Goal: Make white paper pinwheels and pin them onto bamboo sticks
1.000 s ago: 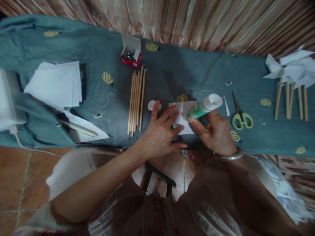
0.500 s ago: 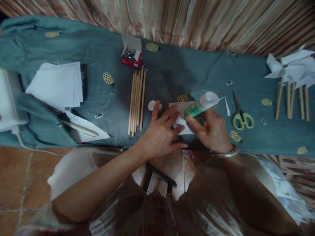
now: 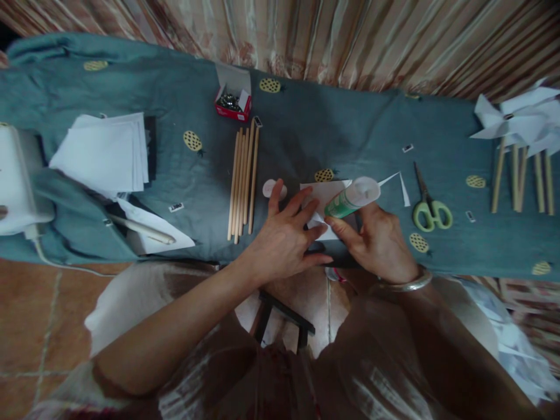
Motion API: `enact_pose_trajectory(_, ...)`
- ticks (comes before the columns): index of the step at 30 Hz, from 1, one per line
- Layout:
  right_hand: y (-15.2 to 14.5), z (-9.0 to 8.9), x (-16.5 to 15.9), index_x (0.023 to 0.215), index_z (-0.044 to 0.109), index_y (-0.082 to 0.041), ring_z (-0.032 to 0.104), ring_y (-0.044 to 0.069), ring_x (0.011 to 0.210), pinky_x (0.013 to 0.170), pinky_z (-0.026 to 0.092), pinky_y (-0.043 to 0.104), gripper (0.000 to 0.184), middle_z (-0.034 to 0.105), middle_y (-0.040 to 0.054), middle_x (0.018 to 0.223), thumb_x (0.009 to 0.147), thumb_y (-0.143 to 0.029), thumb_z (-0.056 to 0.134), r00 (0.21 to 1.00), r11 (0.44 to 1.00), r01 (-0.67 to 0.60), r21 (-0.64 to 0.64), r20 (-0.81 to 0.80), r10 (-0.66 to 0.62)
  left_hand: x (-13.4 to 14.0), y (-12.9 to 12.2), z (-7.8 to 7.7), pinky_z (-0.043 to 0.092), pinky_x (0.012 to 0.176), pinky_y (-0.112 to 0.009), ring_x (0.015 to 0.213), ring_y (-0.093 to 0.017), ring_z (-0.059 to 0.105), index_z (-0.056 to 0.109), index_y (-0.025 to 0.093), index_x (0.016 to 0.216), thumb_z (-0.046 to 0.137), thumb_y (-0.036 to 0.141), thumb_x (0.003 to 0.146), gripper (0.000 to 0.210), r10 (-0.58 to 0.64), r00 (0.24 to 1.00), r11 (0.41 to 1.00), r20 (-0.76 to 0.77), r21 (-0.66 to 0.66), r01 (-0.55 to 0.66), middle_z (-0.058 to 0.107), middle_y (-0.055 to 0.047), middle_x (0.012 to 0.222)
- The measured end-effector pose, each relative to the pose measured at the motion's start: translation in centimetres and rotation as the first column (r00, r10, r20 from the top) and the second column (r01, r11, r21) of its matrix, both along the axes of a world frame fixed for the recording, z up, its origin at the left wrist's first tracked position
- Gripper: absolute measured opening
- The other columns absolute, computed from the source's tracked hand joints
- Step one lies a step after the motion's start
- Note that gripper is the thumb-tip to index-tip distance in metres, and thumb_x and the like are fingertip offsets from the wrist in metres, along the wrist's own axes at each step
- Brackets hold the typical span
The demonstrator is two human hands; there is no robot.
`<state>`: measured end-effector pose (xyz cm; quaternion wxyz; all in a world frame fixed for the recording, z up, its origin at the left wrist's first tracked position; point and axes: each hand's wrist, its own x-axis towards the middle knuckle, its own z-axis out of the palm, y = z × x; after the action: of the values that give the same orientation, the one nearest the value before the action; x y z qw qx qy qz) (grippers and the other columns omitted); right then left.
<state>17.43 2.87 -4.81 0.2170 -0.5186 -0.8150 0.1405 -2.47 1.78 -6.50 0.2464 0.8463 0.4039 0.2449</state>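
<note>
striped curtain point(image 3: 306, 35) behind; teal cloth point(image 3: 359, 134) with pineapple prints covers the work surface. left hand point(image 3: 282, 239): palm down, fingers spread wide, grasping nothing; middle fingertips rest on a small white paper point(image 3: 321, 189), which lies flat near the front edge of the cloth. little finger overlaps a round white cap point(image 3: 268, 188); contact cannot be told from this view. right hand point(image 3: 382, 239): fingers closed around a green-and-white glue stick point(image 3: 347, 201), thumb along its lower end, other fingers partly hidden behind the tube. stick is tilted, green end down over the paper, close to the left fingertips; whether it touches the sheet, cannot tell. wooden sticks point(image 3: 242, 181) lie in a row left of the cap. scissors point(image 3: 431, 213) lie right of the right hand, beside a thin paper sliver point(image 3: 405, 189).
</note>
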Motion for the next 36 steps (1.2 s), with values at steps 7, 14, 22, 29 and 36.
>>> enact_pose_trajectory(7,-0.5,-0.3,0.1,0.106,0.057,-0.017,0.069,0.027,0.090,0.073,0.056,0.038,0.027,0.071,0.0104,0.091,0.096,-0.042,0.050,0.999,0.996,-0.036,0.086,0.032,0.034,0.0,0.0,0.2,0.006,0.115,-0.074,0.140,-0.041,0.038,0.070,0.025,0.107,0.070,0.056,0.080,0.041,-0.012,0.995,1.000,-0.098,0.012,0.013,0.062,-0.009,0.131)
enact_pose_trajectory(14,0.0,0.6,0.7,0.088,0.063,-0.021,0.068,0.022,0.080,0.076,0.055,0.036,0.022,0.070,0.0043,0.080,0.082,-0.041,0.071,0.872,0.952,0.273,-0.142,-0.382,-0.307,0.0,-0.2,0.1,0.001,0.115,-0.073,0.141,-0.040,0.038,0.070,0.025,0.110,0.068,0.055,0.082,0.042,-0.014,0.989,0.996,-0.149,0.081,0.026,0.061,-0.009,0.135)
enact_pose_trajectory(22,2.7,1.5,2.4,0.076,0.064,-0.020,0.067,0.011,0.068,0.072,0.059,0.026,0.019,0.069,-0.0030,0.072,0.074,-0.033,0.078,0.046,0.789,0.046,-0.613,-0.788,-0.615,-2.0,1.2,1.1,0.002,0.119,-0.067,0.142,-0.031,0.039,0.061,0.026,0.124,0.058,0.051,0.091,0.042,0.070,0.984,0.973,-0.167,0.228,-0.030,0.062,-0.009,0.137)
enact_pose_trajectory(29,3.0,0.8,2.0,0.075,0.062,-0.022,0.068,0.009,0.062,0.066,0.061,0.019,0.027,0.069,-0.0041,0.067,0.072,-0.040,0.081,-0.075,0.713,-0.206,-0.670,-0.716,-0.694,-5.5,2.6,0.8,0.034,0.113,-0.058,0.138,-0.034,0.043,0.056,0.019,0.131,0.076,0.032,0.074,0.061,0.240,0.944,0.969,-0.224,0.111,-0.220,0.058,-0.014,0.138)
enact_pose_trajectory(36,2.7,0.6,0.7,0.073,0.062,-0.021,0.065,0.006,0.055,0.056,0.058,0.012,0.032,0.066,-0.0072,0.063,0.066,-0.039,0.087,0.002,0.726,-0.222,-0.651,-0.745,-0.668,-7.2,2.9,0.1,0.047,0.105,-0.051,0.124,-0.030,0.055,0.059,0.015,0.128,0.071,0.024,0.078,0.052,0.279,0.947,0.959,-0.161,0.097,-0.266,0.065,-0.013,0.129)
